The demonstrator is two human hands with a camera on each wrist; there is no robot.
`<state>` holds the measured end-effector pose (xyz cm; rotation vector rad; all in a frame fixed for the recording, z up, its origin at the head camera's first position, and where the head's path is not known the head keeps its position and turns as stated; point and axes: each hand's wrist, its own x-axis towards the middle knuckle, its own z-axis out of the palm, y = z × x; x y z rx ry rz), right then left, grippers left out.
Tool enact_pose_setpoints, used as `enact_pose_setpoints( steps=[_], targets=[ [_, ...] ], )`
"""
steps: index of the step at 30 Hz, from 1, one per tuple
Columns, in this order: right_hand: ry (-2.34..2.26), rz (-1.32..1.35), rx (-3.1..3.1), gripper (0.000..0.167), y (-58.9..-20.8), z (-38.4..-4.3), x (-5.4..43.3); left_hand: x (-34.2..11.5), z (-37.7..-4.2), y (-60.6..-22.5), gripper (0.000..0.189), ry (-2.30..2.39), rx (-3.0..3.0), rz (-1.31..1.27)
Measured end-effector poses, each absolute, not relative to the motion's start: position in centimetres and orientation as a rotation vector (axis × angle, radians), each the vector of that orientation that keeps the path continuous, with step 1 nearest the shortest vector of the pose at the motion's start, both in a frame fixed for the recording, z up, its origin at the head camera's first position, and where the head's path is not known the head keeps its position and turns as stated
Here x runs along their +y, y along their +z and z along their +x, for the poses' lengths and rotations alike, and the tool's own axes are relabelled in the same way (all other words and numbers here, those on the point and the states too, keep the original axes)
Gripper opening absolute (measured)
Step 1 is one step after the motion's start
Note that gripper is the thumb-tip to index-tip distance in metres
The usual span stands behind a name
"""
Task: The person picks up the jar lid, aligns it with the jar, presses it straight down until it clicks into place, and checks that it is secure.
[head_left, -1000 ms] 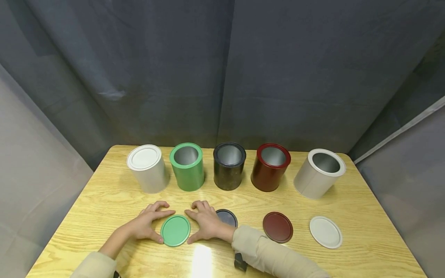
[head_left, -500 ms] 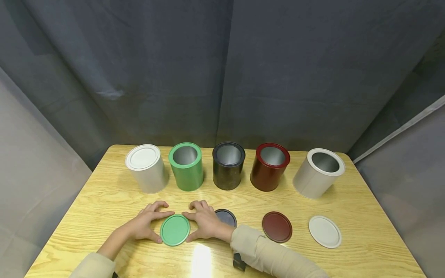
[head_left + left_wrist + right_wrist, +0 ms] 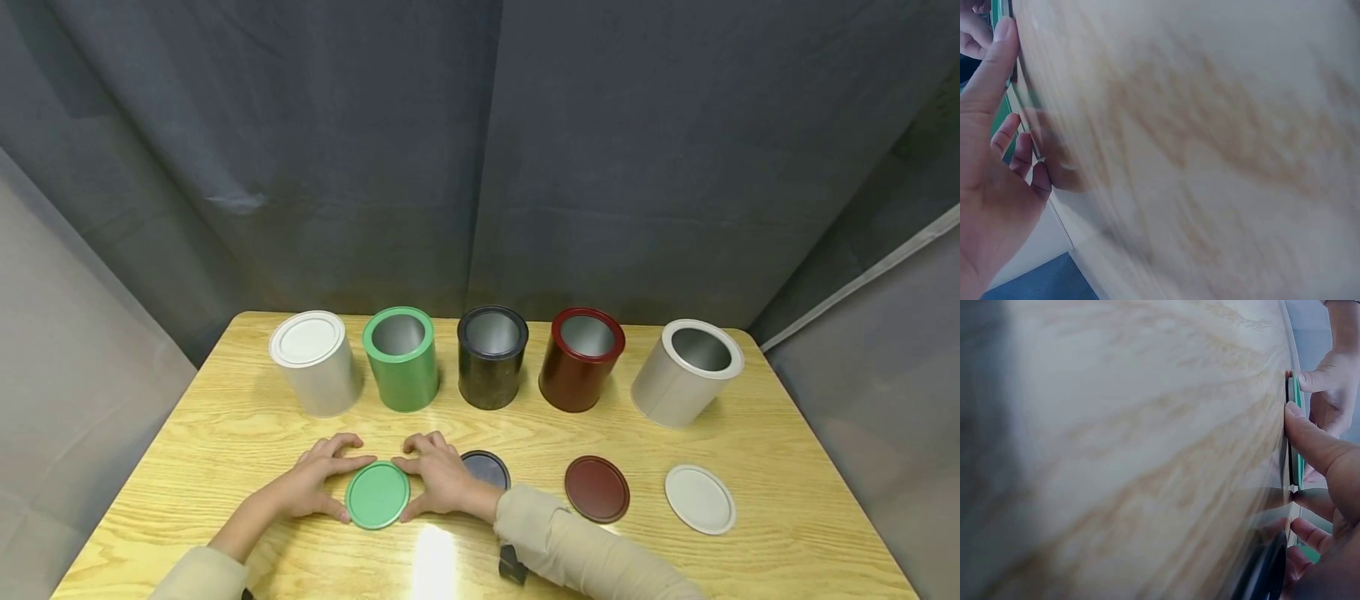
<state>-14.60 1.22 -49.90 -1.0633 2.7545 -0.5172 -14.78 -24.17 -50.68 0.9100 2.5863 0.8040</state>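
A round green lid (image 3: 378,495) lies near the front of the table, between my two hands. My left hand (image 3: 318,479) grips its left edge, thumb low and index finger along the top. On the opposite edge my right hand (image 3: 438,479) holds it the same way, the two index fingertips almost meeting. Seen edge-on in the right wrist view, the lid (image 3: 1298,434) has my right thumb against its rim. Behind it stands the green can (image 3: 406,379), its mouth uncovered. A dark lid (image 3: 487,469) is partly hidden behind my right hand and wrist.
Along the back stand a white can with a lid on (image 3: 318,375), then an uncovered black can (image 3: 490,379), dark red can (image 3: 576,379) and off-white can (image 3: 667,392). A dark red lid (image 3: 597,489) and a white lid (image 3: 701,499) lie at right on the wooden table (image 3: 810,517).
My right hand has moved slightly left, its index finger and thumb closing up against the green lid's edge. My left hand has stayed almost in place.
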Motion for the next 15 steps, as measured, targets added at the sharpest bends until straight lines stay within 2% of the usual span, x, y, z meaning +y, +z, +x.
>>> enact_pose_setpoints(
  steps=[15],
  targets=[
    [-0.653, -1.076, 2.702, 0.078, -50.24, -15.26, 1.74, -24.38, -14.74, -50.35, 0.078, 0.894, 2.581, 0.958]
  ],
)
